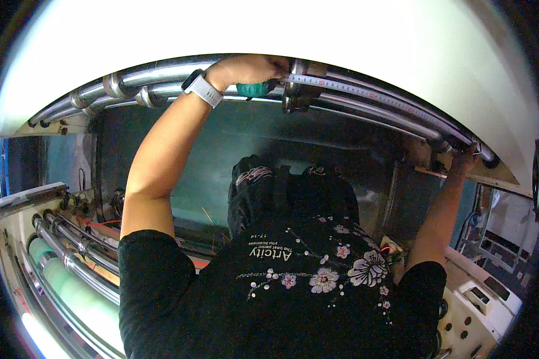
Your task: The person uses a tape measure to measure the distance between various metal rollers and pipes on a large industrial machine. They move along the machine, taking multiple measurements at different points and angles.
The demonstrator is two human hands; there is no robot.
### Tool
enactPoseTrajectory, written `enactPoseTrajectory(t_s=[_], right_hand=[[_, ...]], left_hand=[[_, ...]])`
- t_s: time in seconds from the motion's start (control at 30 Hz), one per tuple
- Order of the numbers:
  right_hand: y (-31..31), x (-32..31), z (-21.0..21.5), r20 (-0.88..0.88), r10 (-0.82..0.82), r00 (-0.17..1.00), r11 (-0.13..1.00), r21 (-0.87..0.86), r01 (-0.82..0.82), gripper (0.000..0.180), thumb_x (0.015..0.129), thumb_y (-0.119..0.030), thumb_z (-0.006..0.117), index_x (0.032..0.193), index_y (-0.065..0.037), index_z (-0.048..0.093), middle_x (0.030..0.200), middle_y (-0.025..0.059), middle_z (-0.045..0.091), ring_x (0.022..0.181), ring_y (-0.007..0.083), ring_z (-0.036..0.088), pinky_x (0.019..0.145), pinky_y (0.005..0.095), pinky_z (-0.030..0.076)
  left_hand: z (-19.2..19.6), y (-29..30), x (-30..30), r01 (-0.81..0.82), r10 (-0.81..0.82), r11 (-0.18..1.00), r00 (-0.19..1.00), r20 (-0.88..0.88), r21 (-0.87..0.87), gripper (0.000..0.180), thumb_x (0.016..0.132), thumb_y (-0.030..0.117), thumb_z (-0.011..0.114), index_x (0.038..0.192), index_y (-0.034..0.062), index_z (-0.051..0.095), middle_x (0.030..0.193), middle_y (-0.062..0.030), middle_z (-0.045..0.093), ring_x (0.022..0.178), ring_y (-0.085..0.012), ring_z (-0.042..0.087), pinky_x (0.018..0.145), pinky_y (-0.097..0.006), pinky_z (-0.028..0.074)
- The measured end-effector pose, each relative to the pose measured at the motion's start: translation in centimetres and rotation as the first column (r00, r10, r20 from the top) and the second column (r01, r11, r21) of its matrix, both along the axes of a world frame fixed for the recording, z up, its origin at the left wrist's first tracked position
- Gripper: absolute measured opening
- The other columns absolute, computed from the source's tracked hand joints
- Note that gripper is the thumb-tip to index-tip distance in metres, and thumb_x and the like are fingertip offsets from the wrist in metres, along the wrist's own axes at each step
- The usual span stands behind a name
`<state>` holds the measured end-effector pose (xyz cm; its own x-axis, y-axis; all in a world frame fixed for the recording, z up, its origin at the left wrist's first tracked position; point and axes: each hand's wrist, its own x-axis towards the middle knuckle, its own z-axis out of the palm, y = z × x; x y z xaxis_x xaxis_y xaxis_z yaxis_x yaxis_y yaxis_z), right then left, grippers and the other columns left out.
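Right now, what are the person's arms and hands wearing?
Both forearms are bare. The left wrist carries a watch with a white band and dark face. Short black sleeves end above the elbows. The left hand and right hand are gloveless.

Left hand [251,67] gripping green tape measure [253,90], right hand [466,157] holding tape end

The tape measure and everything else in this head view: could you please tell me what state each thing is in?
Tape measure: pulled out, stretched along the steel rod.
Green case: gripped in the left hand.
Left hand: closed on the case, raised.
Right hand: at the far end of the tape; grip unclear.
Steel rod: bare, shiny, lying level.
Wristwatch: strapped on the left wrist.
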<state>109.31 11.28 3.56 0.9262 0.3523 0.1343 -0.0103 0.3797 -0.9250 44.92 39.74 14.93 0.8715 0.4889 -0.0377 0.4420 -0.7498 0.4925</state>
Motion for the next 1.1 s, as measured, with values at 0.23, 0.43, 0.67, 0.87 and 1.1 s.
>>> enactPoseTrajectory(t_s=[0.23,0.43,0.67,0.87,1.1], right_hand=[[0.8,-5.8,3.4,0.009,0.066,0.998,0.997,-0.039,-0.066,0.033,0.083,-0.024,0.054,0.108,-0.005,0.045,0.101,0.0133,0.056,0.089,0.0300,0.055,0.072,0.0448,0.047],[2.2,-9.5,5.4,0.083,-0.236,0.968,0.922,-0.296,0.250,0.036,0.083,-0.029,0.053,0.109,-0.006,0.043,0.103,0.0119,0.051,0.092,0.0276,0.049,0.077,0.0437,0.043],[0.6,-4.0,0.8,0.232,-0.199,0.952,0.955,-0.171,0.241,0.035,0.081,-0.046,0.048,0.087,-0.011,0.045,0.075,0.0038,0.043,0.067,0.0190,0.042,0.064,0.0375,0.042],[2.3,-13.8,2.3,-0.297,0.028,0.954,0.998,0.064,-0.010,0.047,0.077,-0.057,0.047,0.089,-0.012,0.047,0.075,0.0033,0.046,0.064,0.0170,0.045,0.054,0.0337,0.043],[1.6,-10.3,-0.3,-0.454,0.003,0.891,0.992,-0.111,-0.060,0.051,0.070,-0.067,0.046,0.068,-0.016,0.046,0.051,-0.0019,0.032,0.046,0.0112,0.028,0.073,0.0560,0.040]], left_hand=[[-0.2,0.3,0.3,-0.013,0.013,1.000,1.000,-0.005,0.006,0.023,0.076,0.025,0.057,0.091,0.0078,0.060,0.089,-0.0097,0.060,0.082,-0.0240,0.056,0.077,-0.036,0.043],[0.1,0.3,0.3,0.031,-0.034,0.998,0.998,0.054,0.055,0.022,0.076,0.022,0.058,0.092,0.0069,0.060,0.087,-0.0104,0.061,0.079,-0.0242,0.056,0.073,-0.035,0.044],[0.6,-1.0,0.1,-0.084,0.074,0.985,0.995,0.067,0.149,0.026,0.080,0.024,0.056,0.100,0.0070,0.060,0.092,-0.0111,0.062,0.085,-0.0239,0.058,0.073,-0.033,0.045],[0.9,-0.8,-0.8,-0.038,0.029,0.938,0.999,0.033,0.345,0.023,0.076,0.026,0.060,0.096,0.0136,0.063,0.091,-0.0073,0.063,0.080,-0.0237,0.059,0.071,-0.031,0.046],[2.2,-1.7,0.3,-0.118,0.160,0.900,0.985,-0.067,0.419,0.025,0.074,0.026,0.064,0.094,0.0119,0.064,0.089,-0.0076,0.063,0.080,-0.0224,0.059,0.072,-0.030,0.045]])
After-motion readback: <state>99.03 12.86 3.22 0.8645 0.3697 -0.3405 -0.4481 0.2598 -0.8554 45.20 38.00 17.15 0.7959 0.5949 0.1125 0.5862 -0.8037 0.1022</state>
